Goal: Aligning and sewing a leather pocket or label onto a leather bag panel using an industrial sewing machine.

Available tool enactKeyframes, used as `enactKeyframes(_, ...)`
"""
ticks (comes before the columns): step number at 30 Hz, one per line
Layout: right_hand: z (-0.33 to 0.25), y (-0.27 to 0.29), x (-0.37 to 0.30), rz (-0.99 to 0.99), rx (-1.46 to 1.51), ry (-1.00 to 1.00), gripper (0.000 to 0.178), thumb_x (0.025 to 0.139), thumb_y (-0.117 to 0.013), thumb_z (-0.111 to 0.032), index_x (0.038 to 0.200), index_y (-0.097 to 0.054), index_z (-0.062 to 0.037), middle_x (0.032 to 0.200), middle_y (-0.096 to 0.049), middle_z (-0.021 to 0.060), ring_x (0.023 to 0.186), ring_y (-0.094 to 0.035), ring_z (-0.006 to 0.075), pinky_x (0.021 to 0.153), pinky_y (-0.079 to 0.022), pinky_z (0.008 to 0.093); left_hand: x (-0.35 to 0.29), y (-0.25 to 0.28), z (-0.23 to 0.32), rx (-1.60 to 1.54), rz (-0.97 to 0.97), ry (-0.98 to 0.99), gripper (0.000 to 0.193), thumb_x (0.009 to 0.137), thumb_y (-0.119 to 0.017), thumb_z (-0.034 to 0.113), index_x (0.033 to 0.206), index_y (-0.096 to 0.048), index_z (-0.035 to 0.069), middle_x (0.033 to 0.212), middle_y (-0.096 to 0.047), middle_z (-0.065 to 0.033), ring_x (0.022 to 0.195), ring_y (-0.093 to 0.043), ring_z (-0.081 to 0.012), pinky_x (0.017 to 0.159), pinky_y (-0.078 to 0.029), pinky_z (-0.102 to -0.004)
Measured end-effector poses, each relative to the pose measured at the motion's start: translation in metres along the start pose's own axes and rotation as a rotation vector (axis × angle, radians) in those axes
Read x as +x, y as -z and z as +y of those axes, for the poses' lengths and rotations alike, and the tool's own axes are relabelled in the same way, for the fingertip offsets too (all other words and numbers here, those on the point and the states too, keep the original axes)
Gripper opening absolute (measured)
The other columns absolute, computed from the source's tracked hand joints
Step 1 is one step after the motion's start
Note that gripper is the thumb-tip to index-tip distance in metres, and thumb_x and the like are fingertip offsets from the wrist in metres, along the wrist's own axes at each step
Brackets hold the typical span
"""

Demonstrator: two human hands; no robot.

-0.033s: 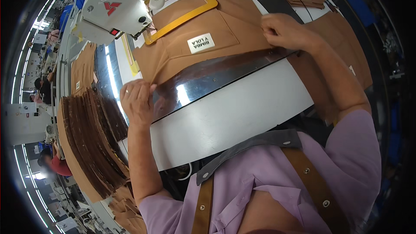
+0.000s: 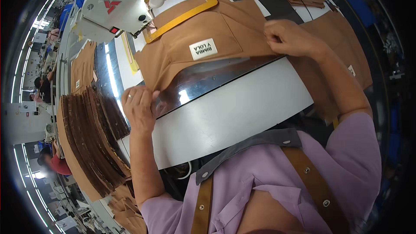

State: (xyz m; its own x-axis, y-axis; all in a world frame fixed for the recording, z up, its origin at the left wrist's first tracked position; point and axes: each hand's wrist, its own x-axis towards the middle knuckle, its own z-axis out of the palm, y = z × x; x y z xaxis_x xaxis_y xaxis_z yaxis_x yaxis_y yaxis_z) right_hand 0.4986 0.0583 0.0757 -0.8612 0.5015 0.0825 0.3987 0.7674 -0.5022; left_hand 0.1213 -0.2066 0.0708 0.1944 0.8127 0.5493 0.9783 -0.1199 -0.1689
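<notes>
A tan-brown, flat fabric panel with a white label (image 2: 227, 28) lies between the hands, over a shiny dark metal plate (image 2: 197, 86) and partly beneath a yellow rectangular frame (image 2: 182, 22). Its long axis runs left to right, rising slightly rightward. Both hands touch it: the bare left hand (image 2: 139, 107) has thumb and fingers pinched on the near-left corner, forearm almost upright. The bare right hand (image 2: 284, 38) curls at the right edge, elbow out, forearm slanting in; its grip looks clamped there, though the fingertips are largely hidden.
</notes>
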Motion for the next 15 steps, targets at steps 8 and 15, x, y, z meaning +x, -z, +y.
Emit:
enactKeyframes(8,0.021,0.004,-0.041,0.312,0.095,-0.3,0.037,0.095,-0.071,-0.036,0.08,-0.063,-0.0035,0.073,-0.063,0.0084,0.066,-0.06,0.0198,0.063,-0.048,0.0364,-0.01,0.022,0.04,-0.373,0.146,0.244,0.072,0.095,-0.043,0.073,0.094,-0.061,0.003,0.091,-0.063,-0.0117,0.086,-0.062,-0.0301,0.082,-0.043,-0.0414)
enactKeyframes(15,0.068,0.001,-0.02,0.446,-0.231,-0.078,0.045,0.095,-0.069,-0.039,0.126,-0.064,-0.0065,0.121,-0.066,0.0147,0.115,-0.062,0.031,0.096,-0.05,0.0402,0.086,-0.025,0.109,-0.272,-0.182,0.217,0.065,0.094,-0.07,0.043,0.133,-0.058,-0.008,0.143,-0.055,-0.0246,0.13,-0.055,-0.039,0.109,-0.042,-0.0486)
